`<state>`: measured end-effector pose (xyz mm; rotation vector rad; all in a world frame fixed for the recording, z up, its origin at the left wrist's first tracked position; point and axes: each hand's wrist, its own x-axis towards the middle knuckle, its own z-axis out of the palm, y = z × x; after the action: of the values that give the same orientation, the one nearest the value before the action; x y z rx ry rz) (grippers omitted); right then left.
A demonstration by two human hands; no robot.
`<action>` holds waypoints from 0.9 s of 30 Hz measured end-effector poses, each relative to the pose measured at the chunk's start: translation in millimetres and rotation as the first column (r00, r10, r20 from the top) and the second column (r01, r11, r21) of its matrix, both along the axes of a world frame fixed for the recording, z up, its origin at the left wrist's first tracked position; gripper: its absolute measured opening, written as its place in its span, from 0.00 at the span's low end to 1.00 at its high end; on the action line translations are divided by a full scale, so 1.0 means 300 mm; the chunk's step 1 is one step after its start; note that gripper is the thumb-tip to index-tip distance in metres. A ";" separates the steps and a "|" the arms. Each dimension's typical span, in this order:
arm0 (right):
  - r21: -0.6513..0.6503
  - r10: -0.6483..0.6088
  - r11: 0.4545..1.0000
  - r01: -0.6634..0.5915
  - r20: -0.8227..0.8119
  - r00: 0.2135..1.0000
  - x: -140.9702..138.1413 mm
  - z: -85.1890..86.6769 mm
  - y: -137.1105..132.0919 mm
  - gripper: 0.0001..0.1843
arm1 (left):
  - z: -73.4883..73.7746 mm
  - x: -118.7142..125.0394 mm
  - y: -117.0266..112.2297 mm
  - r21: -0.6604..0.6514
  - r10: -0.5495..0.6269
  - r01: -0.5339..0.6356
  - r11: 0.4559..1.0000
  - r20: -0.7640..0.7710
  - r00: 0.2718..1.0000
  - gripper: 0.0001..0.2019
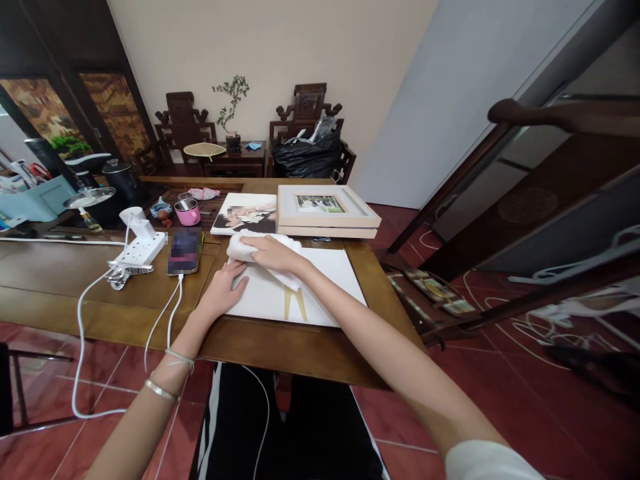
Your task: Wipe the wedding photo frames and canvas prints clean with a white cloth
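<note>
A flat white board (pixel 330 283) lies on the wooden table (pixel 65 277) in front of me. My right hand (pixel 274 253) presses a crumpled white cloth (pixel 241 247) onto the board's far left part, its fingers curled over the cloth. My left hand (pixel 223 290) rests on the board's left edge, palm down with the fingers together. Two bracelets circle my left wrist.
A framed picture (pixel 325 210) and a photo print (pixel 245 213) lie just beyond the board. A phone (pixel 185 251) on a white cable, a white power strip (pixel 140 251), a pink cup (pixel 187 212) and tea ware stand left. Carved chairs stand behind.
</note>
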<state>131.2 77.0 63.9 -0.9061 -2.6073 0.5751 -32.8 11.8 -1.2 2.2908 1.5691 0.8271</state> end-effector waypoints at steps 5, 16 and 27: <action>-0.010 -0.026 1.000 0.026 0.018 1.000 -0.030 0.002 0.051 0.25 | -0.009 -0.006 0.003 -0.006 0.011 -0.011 1.000 0.008 1.000 0.22; -0.065 -0.326 0.941 0.333 0.094 0.941 0.420 -0.007 0.013 0.33 | -0.017 -0.012 0.003 -0.055 -0.020 0.021 0.998 0.015 1.000 0.23; -0.253 -0.236 0.913 0.321 0.313 0.920 0.574 -0.012 -0.391 0.31 | -0.021 -0.009 0.006 -0.018 -0.017 0.017 1.000 -0.017 1.000 0.22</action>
<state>303.4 -40.2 60.2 -1.5328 -2.5922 0.8299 -35.5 13.6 -7.6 2.3016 1.5555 0.7873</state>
